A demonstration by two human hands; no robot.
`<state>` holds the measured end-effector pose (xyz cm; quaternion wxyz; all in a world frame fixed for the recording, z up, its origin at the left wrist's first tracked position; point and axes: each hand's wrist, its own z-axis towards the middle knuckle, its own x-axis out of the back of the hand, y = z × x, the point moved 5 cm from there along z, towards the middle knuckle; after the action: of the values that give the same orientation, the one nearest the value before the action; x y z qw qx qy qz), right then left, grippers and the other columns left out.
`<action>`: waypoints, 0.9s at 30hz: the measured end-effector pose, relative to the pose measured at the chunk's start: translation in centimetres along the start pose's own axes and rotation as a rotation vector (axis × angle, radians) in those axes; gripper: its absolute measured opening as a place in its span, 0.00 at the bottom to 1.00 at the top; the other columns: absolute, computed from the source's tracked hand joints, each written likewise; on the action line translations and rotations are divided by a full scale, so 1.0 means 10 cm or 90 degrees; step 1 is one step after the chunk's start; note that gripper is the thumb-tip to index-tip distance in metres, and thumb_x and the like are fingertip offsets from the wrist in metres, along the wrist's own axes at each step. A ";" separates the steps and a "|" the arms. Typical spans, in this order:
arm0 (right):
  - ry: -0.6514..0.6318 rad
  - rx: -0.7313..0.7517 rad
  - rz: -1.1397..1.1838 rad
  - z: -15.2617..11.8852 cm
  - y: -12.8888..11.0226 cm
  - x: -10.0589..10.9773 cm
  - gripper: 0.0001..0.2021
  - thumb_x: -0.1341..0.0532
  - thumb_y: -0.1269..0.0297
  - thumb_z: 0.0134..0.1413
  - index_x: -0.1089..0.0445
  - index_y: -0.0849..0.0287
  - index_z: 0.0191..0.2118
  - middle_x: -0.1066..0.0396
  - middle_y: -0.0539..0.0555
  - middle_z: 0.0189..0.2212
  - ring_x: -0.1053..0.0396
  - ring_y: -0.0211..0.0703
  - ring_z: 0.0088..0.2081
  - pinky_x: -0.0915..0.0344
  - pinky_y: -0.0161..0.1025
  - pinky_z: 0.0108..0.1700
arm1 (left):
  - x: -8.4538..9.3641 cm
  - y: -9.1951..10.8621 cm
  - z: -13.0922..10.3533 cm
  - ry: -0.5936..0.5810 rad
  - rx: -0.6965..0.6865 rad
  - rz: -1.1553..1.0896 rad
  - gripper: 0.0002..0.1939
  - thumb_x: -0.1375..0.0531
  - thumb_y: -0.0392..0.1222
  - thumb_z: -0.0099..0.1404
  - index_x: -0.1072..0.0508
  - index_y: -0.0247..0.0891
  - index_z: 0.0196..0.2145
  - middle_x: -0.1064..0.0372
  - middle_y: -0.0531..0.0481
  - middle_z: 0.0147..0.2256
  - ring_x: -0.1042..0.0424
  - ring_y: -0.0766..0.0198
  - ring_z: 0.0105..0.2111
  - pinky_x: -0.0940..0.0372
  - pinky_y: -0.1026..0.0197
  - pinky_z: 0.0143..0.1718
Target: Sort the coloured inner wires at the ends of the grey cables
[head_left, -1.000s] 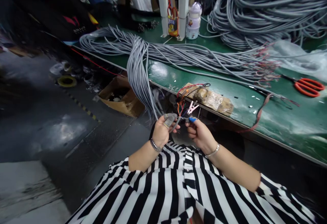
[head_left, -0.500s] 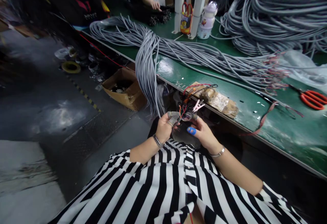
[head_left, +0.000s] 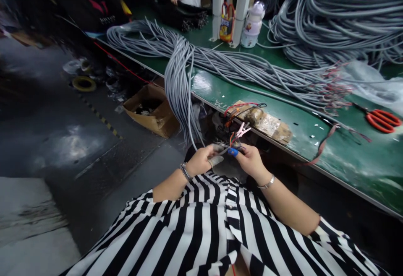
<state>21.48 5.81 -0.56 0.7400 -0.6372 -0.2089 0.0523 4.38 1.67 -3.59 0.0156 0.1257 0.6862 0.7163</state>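
Pinching a grey cable (head_left: pixel 223 152) by coloured wires (head_left: pixel 232 139), left hand (head_left: pixel 201 160) and right hand (head_left: pixel 252 165) nearly meet off the near edge of the table (head_left: pixel 355 158); work there looks unfinished.

Black-white striped shirt (head_left: pixel 189 230), silver bracelet (head_left: pixel 268 182), blue thumb cover (head_left: pixel 233 152).

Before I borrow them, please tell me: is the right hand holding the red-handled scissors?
No, the red-handled scissors lie on the green tabletop, apart from the right hand.
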 end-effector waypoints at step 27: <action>0.001 0.307 -0.714 -0.16 -0.84 0.24 0.15 0.46 0.62 0.63 0.30 0.59 0.27 0.32 0.55 0.26 0.38 0.43 0.29 0.48 0.40 0.32 | 0.22 0.46 -0.25 0.167 -0.092 0.399 0.08 0.40 0.43 0.63 0.20 0.42 0.35 0.23 0.47 0.29 0.26 0.61 0.30 0.37 0.64 0.33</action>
<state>22.67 3.60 7.96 0.7785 -0.2447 -0.4943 -0.2996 2.43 -0.63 1.25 -0.2850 0.2358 0.5579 0.7429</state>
